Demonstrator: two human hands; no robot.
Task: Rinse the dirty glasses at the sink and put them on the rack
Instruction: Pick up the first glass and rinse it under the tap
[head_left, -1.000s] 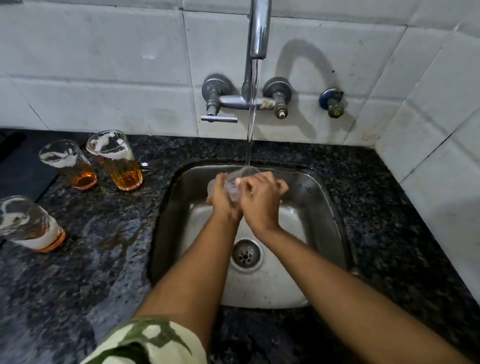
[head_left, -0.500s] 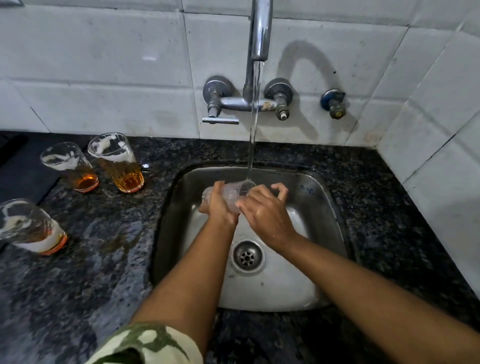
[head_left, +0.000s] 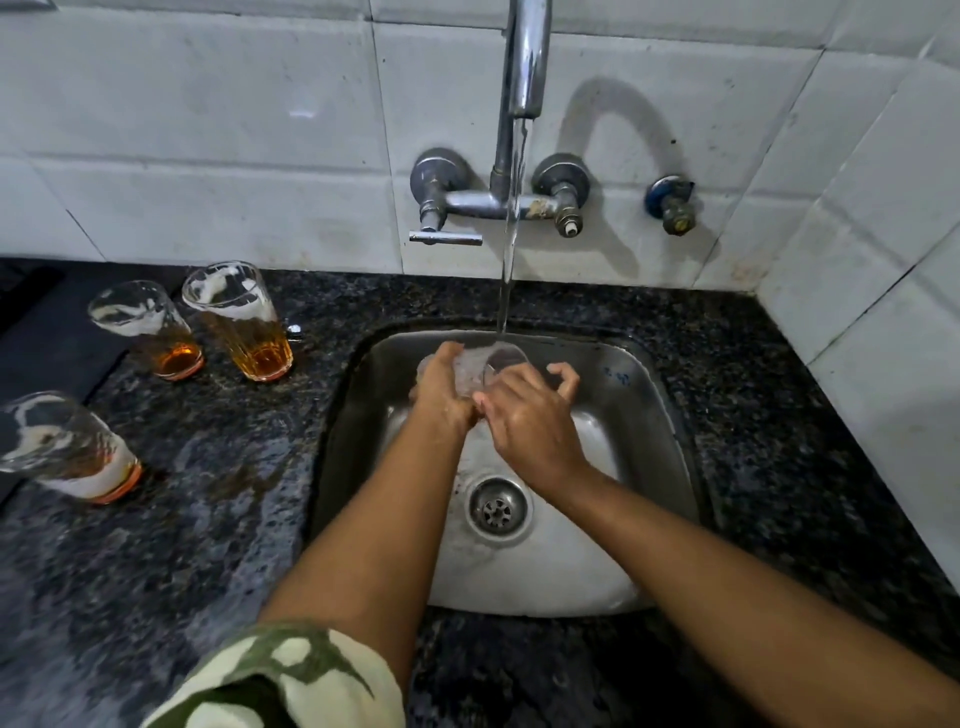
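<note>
A clear glass (head_left: 488, 366) lies tilted over the steel sink (head_left: 644, 415), its mouth facing right under the running water from the tap (head_left: 524, 57). My left hand (head_left: 441, 387) is wrapped around the glass body. My right hand (head_left: 530, 415) touches the rim side, fingers spread at its mouth. Three dirty glasses with amber liquid and foam stand on the dark counter at the left: one (head_left: 143, 330), a second (head_left: 239, 319) beside it, and a third (head_left: 62, 449) nearer the left edge. No rack is in view.
The black speckled counter (head_left: 208, 519) is wet around the sink. A white tiled wall (head_left: 208, 130) runs behind, and another tiled wall (head_left: 883, 312) closes the right side. Tap valves and a lever (head_left: 447, 238) stick out above the basin. A drain (head_left: 498, 506) sits mid-basin.
The glass has been lowered slightly and turned so its mouth faces right. My right hand shifted from covering the glass to its rim, fingers opening out.
</note>
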